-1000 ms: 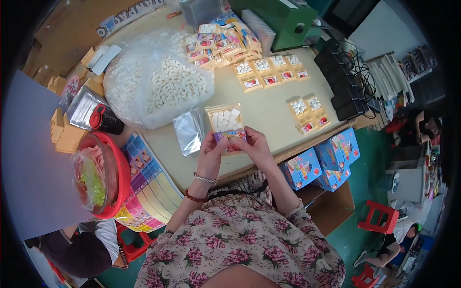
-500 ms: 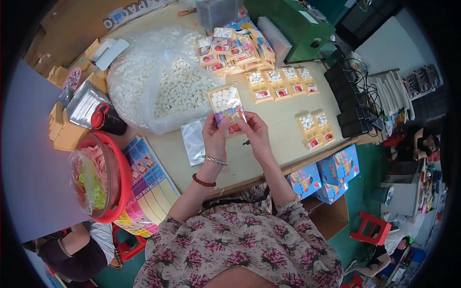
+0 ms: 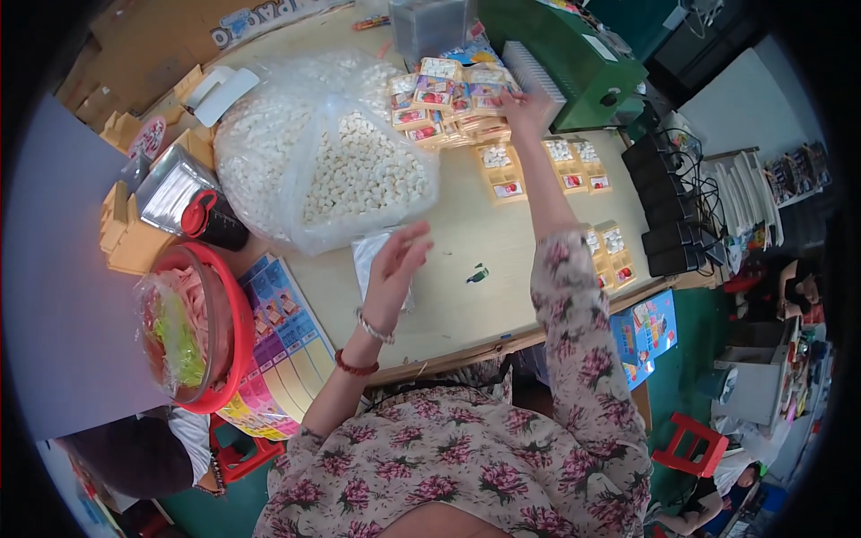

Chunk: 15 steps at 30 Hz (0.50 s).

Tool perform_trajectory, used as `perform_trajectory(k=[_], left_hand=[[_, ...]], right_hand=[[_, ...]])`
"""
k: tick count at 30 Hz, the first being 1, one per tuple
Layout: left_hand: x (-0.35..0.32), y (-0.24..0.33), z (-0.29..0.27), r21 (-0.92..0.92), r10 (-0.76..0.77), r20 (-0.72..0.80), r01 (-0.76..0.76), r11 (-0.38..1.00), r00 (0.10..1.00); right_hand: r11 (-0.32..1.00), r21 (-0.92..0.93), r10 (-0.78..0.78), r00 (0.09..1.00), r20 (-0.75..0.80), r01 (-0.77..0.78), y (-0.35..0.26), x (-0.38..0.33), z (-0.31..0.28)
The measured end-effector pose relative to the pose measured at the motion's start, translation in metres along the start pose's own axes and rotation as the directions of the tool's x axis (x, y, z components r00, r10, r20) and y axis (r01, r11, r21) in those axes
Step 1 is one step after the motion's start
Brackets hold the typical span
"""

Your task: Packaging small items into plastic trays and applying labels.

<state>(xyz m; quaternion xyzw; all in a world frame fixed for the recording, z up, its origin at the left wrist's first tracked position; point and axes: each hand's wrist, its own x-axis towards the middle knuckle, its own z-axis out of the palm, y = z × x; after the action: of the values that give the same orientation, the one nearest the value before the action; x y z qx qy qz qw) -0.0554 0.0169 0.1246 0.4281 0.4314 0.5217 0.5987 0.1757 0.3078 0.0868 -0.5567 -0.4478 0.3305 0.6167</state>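
My left hand hovers over the table with its fingers apart and nothing in it. Under it lies a stack of clear plastic bags. My right arm reaches far forward, and the fingers of my right hand close on the edge of a bagged tray on the pile. That pile is made of yellow trays with white pieces and coloured cards. Left of it stands a big clear sack full of small white pieces. Open filled trays stand near my right forearm, which hides part of their row.
A green metal machine stands at the back right, black boxes with cables along the right edge. At left are a black cup with a red lid and a red basin. Blue boxes sit below the table edge. A small dark scrap lies mid-table.
Both hands held a bagged tray before my chest; now they are apart. My right hand has moved forward and right with the tray to the pile, while the left has let go.
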Motion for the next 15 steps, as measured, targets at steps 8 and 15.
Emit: perform_trajectory(k=[8,15], left_hand=[[-0.091,-0.013,-0.044,0.058,-0.06,-0.195,0.073,0.996,0.979],[-0.131,-0.02,-0.072,0.103,-0.04,-0.432,0.093,0.99,0.901]], right_hand=[[0.46,-0.846,-0.249,0.954,0.166,0.268,-0.017,-0.007,0.041],[0.391,-0.826,-0.441,0.87,0.219,0.406,-0.008,-0.003,0.023]])
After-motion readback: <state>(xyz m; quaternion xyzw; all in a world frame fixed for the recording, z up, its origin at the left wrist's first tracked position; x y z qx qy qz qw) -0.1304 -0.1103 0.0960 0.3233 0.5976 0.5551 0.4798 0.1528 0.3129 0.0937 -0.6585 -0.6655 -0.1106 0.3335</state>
